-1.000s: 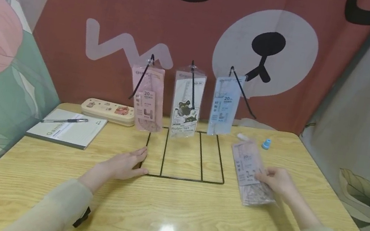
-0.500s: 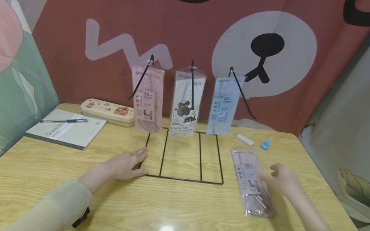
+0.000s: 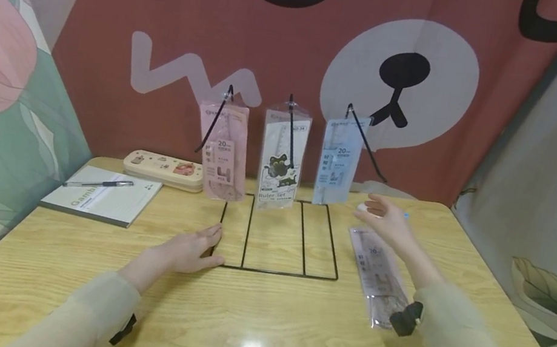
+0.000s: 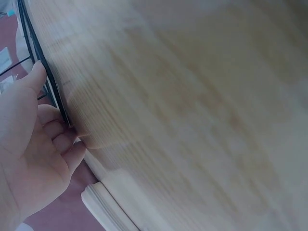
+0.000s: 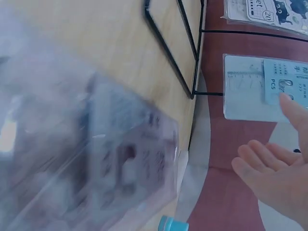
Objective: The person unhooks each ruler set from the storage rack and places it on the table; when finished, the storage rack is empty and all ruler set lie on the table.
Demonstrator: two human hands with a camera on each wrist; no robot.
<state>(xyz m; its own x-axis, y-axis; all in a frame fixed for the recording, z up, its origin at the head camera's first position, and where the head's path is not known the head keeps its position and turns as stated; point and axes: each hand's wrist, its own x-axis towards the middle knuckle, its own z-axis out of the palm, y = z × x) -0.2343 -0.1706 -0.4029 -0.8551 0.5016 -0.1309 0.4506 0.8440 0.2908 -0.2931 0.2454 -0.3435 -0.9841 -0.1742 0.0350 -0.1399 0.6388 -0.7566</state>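
My left hand [image 3: 188,250] grips the near left corner of a black wire display rack [image 3: 273,272], thumb on the front wire. From the rack's hooks hang three ruler-set packs: a pink one [image 3: 226,158], a white one with black cats [image 3: 268,178] and a blue one [image 3: 334,170]. To the right, a purple ruler-set pack [image 3: 378,273] lies on the table, partly under my right wrist. My right hand [image 3: 389,223] hovers beyond it with fingers spread. In the right wrist view its fingers hold nothing and the blue pack hangs beside them.
A small white piece [image 3: 361,207] shows at my right fingertips, and a small blue item [image 5: 172,225] sits close by. At the back left are a cream pencil case [image 3: 163,169] and a notebook [image 3: 113,201] with a pen [image 3: 98,183] on it. A curtain backs the table.
My right hand let go of the purple pack, leaving it on the table, then moved forward and left over the small white piece. My left hand stayed on the rack.
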